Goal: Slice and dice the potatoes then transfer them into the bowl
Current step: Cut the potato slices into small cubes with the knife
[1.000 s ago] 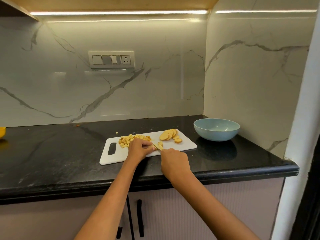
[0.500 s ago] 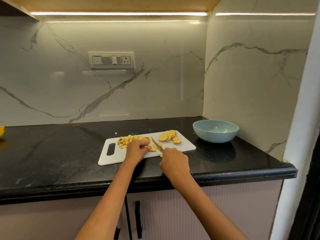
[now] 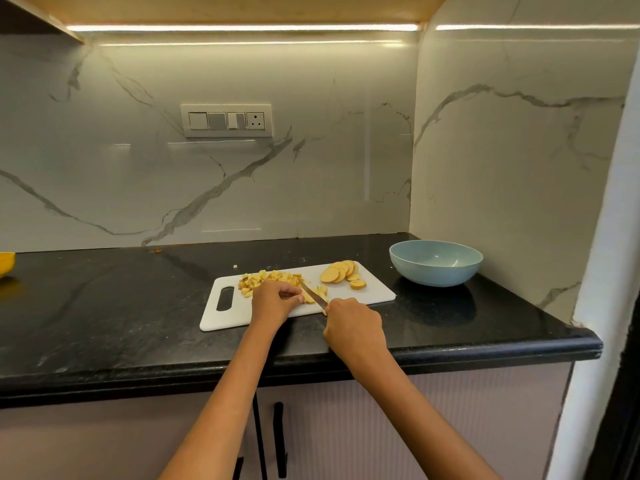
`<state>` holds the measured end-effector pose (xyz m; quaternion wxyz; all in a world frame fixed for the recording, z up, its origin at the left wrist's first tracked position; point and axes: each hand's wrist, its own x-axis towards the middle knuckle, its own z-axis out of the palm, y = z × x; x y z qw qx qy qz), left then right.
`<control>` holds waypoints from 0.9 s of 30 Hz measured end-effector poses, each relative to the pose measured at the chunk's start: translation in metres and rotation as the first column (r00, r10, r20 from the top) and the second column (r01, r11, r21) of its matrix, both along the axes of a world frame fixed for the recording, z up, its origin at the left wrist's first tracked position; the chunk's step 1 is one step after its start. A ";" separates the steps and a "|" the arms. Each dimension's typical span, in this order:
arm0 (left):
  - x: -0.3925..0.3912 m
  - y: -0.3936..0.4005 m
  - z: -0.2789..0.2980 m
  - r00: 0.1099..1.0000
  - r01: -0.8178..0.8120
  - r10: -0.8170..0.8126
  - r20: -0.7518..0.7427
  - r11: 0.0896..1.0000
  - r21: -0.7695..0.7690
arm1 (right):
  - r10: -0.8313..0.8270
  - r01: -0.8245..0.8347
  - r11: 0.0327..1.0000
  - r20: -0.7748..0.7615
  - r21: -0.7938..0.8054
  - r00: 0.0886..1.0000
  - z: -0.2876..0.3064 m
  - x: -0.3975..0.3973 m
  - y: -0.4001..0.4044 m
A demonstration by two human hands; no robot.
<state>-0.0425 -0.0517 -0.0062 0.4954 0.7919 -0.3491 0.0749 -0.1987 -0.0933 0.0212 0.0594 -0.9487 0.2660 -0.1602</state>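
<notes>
A white cutting board (image 3: 375, 293) lies on the black counter. Diced potato pieces (image 3: 268, 279) are heaped on its far left part, and round potato slices (image 3: 341, 271) lie fanned on its far right part. My left hand (image 3: 275, 301) has curled fingers holding down a few potato strips (image 3: 320, 293) at the board's middle. My right hand (image 3: 356, 327) grips the handle of a knife (image 3: 311, 293), whose blade angles away to the left across those strips. A light blue bowl (image 3: 435, 263) stands to the right of the board; its inside looks bare.
The black counter (image 3: 104, 306) ends in a front edge just under my wrists. Marble walls close the back and right side. A yellow object (image 3: 6, 263) sits at the far left edge. One stray potato bit (image 3: 235, 267) lies behind the board.
The knife blade has shifted slightly over the strips between frames, lifting and coming back down. My left hand stays on the potato pieces. The view has drifted a little.
</notes>
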 end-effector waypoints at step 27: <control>-0.003 0.005 0.003 1.000 -0.001 -0.001 0.031 0.998 0.061 | 0.084 -0.116 0.971 -0.156 -0.208 0.984 0.004 0.007 0.013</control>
